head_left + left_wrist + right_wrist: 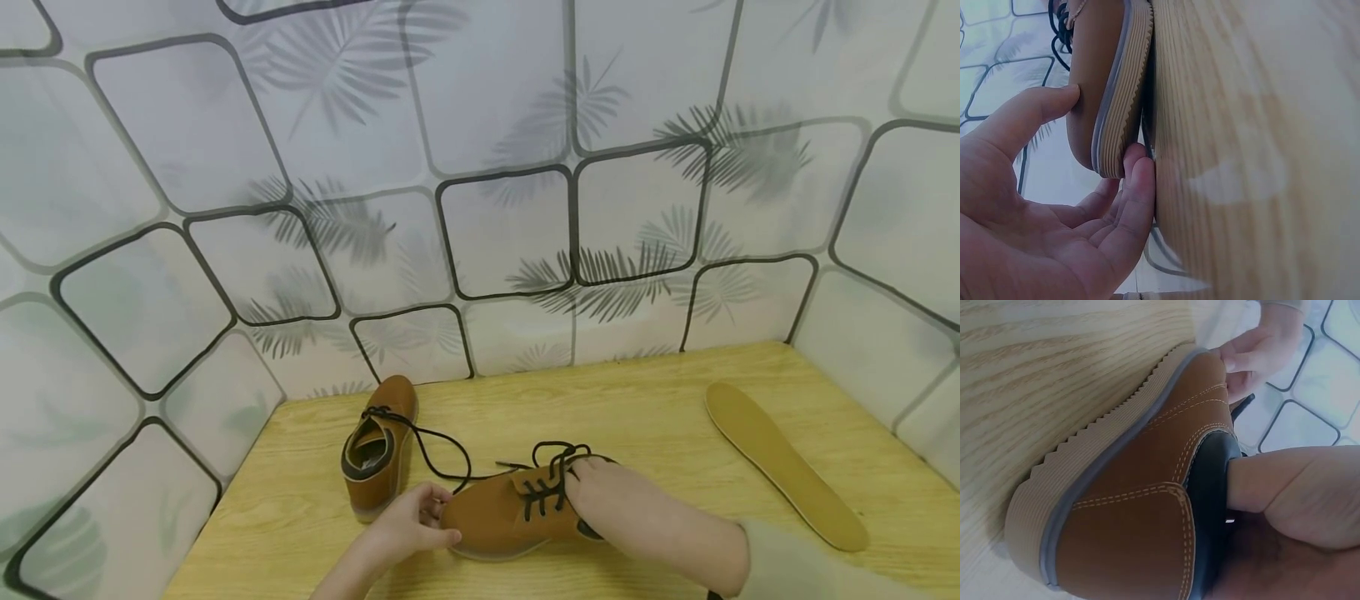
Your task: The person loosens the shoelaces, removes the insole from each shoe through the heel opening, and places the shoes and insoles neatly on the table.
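A brown lace-up shoe (487, 512) with a ridged, light sole lies near the front of the table, toe to the left. My left hand (412, 527) holds its toe: in the left wrist view the thumb rests on the brown upper and the fingertips (1141, 178) reach under the sole. From the heel side, my right hand (611, 500) goes into the shoe's opening, past the dark padded collar (1210, 487). Its fingers are hidden inside, so I cannot tell how they lie. Black laces (543, 493) cross the front of the shoe.
The matching brown shoe (381, 492) stands at the left, toe toward the wall, with a long loose black lace (450, 435) trailing right. A flat tan insole (780, 467) lies on the wooden table (645, 400) at the right. Patterned sheeting (502, 233) encloses the back and sides.
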A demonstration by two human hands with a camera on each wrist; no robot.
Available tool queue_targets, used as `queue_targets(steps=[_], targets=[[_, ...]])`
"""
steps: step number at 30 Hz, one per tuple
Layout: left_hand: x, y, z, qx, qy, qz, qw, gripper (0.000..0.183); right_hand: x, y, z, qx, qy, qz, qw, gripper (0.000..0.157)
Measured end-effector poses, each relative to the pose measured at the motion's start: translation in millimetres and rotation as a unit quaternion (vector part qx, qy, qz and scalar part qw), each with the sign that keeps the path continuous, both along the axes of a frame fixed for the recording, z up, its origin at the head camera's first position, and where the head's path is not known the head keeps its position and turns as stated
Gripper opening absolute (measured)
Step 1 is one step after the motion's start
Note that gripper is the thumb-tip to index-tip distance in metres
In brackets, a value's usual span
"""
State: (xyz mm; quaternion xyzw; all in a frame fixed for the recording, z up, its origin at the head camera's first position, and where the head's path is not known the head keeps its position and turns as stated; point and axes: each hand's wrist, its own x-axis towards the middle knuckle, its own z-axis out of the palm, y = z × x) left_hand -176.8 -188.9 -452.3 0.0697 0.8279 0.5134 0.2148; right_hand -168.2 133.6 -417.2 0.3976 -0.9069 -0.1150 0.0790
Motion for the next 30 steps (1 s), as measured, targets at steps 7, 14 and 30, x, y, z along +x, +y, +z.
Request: queue_targets(steps=[7, 14, 30], targets=[[0.6, -1, -1.1, 0.010, -0.002, -0.003, 0.9999, 0.044, 1.7, -4, -2.7, 0.021, 0.042, -0.009, 0.999, 0.035], [0.8, -1, -1.1, 0.011, 0.000, -0.002, 0.9999, 0.043, 3.7, -7, -9.6, 0.004, 0.083, -0.048, 0.995, 0.021], [-0.3, 0, -1.9, 0.011, 0.007, -0.004, 0.9999, 0.044, 5.9, -7, -8.2, 0.059, 0.122, -0.079, 0.988, 0.023]])
